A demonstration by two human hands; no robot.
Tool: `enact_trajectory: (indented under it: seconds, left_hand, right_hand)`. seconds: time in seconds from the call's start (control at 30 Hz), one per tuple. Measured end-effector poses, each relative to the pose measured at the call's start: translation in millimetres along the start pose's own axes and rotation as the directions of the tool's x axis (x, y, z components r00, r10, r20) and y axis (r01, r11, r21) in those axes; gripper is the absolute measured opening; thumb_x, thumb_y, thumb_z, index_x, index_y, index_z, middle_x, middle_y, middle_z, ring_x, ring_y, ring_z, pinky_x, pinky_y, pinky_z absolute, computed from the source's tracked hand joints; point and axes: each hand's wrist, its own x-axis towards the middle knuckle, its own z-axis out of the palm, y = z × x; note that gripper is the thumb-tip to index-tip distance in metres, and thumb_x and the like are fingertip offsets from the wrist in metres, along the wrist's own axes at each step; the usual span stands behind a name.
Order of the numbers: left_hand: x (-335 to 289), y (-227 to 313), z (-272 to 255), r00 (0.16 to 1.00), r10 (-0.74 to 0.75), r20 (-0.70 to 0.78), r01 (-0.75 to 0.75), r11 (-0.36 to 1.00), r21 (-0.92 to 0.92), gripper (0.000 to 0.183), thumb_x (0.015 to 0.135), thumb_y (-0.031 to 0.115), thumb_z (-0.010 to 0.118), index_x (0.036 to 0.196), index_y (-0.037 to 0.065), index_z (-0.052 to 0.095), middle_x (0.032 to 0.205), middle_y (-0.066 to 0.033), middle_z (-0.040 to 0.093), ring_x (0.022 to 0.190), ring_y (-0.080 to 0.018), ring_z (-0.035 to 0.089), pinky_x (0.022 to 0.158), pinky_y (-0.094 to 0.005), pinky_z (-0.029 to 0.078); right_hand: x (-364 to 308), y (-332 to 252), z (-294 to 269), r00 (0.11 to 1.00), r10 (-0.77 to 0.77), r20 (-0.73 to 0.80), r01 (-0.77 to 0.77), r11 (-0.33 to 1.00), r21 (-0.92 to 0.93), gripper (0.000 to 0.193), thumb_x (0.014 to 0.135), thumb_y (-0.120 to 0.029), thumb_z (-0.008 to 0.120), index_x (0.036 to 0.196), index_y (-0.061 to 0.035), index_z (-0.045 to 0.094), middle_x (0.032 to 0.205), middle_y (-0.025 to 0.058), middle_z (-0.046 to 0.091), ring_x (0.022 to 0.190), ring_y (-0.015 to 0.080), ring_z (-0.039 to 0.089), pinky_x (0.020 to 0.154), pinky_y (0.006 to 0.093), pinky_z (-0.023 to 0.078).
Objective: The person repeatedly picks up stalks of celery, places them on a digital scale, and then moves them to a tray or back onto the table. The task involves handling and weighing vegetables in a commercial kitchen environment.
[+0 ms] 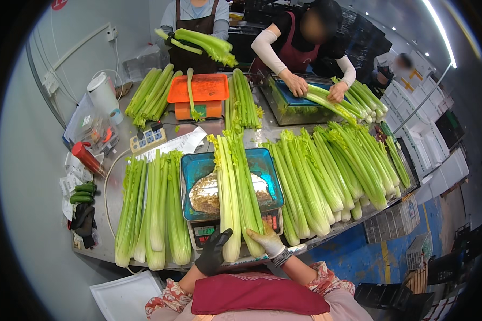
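Observation:
Two celery bunches (228, 214) lie lengthwise across the blue tray (195, 167) of a digital weighing scale (204, 232), their pale bases overhanging its near edge. My left hand (213, 251), in a black glove, grips the left bunch's base from the side; part of its fingers is hidden. In a whitish, yellow-stained glove, my right hand (268, 242) closes around the base of the right bunch. Brown grime covers part of the tray's metal middle. More celery (158, 214) lies left of the scale, and a long row of celery (326, 182) fills the right.
Across the metal table, one person holds celery (203, 45); another handles stalks over a second scale (292, 109). An orange scale (198, 88) stands at the back. A power strip (148, 140), red bottle (88, 158) and cucumbers (83, 193) lie left. A white tray (126, 297) sits below the table.

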Motion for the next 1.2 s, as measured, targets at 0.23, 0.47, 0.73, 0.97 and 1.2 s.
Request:
enact_trajectory:
  seconds: [0.23,0.47,0.73,0.97,1.2]
  left_hand:
    - [1.2,-1.1,0.7,1.0,-0.008,0.01,0.008,1.0,-0.007,0.064,0.069,0.006,0.072,0.126,-0.004,0.043,0.111,-0.0249,0.053,0.098,-0.0404,0.054,0.085,-0.044,0.046]
    - [4.1,-0.1,-0.5,0.997,0.07,-0.038,-0.069,0.997,0.029,0.064,0.069,0.005,0.071,0.125,-0.005,0.043,0.106,-0.0235,0.054,0.091,-0.0389,0.055,0.08,-0.0435,0.047]
    - [5.5,6.3,-4.6,0.999,0.036,-0.014,-0.036,0.999,0.035,0.057,0.072,0.003,0.067,0.123,-0.006,0.044,0.107,-0.024,0.054,0.094,-0.0386,0.055,0.083,-0.0427,0.047]
    - [3.1,4.4,-3.3,1.0,-0.013,0.006,0.013,1.0,0.013,0.056,0.073,0.002,0.066,0.124,-0.006,0.044,0.106,-0.0242,0.054,0.093,-0.038,0.055,0.082,-0.0423,0.047]
    - [5.2,4.2,-2.1,1.0,0.006,-0.014,-0.006,1.0,0.001,0.057,0.074,0.004,0.068,0.125,-0.004,0.043,0.102,-0.0239,0.054,0.091,-0.0374,0.056,0.08,-0.0422,0.047]
  right_hand:
    - [0.3,2.9,0.0,0.999,-0.041,-0.012,0.041,0.999,-0.028,0.048,0.082,-0.014,0.068,0.122,-0.0019,0.046,0.105,0.0065,0.06,0.093,0.0131,0.057,0.082,0.0267,0.048]
    - [-3.3,-4.1,5.6,0.999,-0.028,-0.024,0.028,0.999,-0.015,0.048,0.082,-0.014,0.068,0.122,-0.0016,0.045,0.105,0.0065,0.06,0.092,0.013,0.057,0.079,0.0265,0.048]
    - [-0.6,3.5,1.8,0.999,-0.036,-0.02,0.037,0.999,0.009,0.05,0.082,-0.014,0.068,0.124,-0.0013,0.044,0.104,0.0073,0.06,0.092,0.0134,0.057,0.079,0.0268,0.049]
    - [-0.8,3.4,1.9,0.999,-0.021,-0.025,0.021,1.0,-0.022,0.051,0.082,-0.016,0.069,0.124,-0.0004,0.043,0.105,0.0082,0.06,0.092,0.0139,0.058,0.079,0.027,0.049]
    - [-0.4,2.4,1.6,0.999,-0.054,-0.01,0.053,0.998,-0.041,0.049,0.082,-0.016,0.068,0.122,-0.0006,0.045,0.105,0.0078,0.06,0.093,0.0134,0.058,0.08,0.0269,0.048]
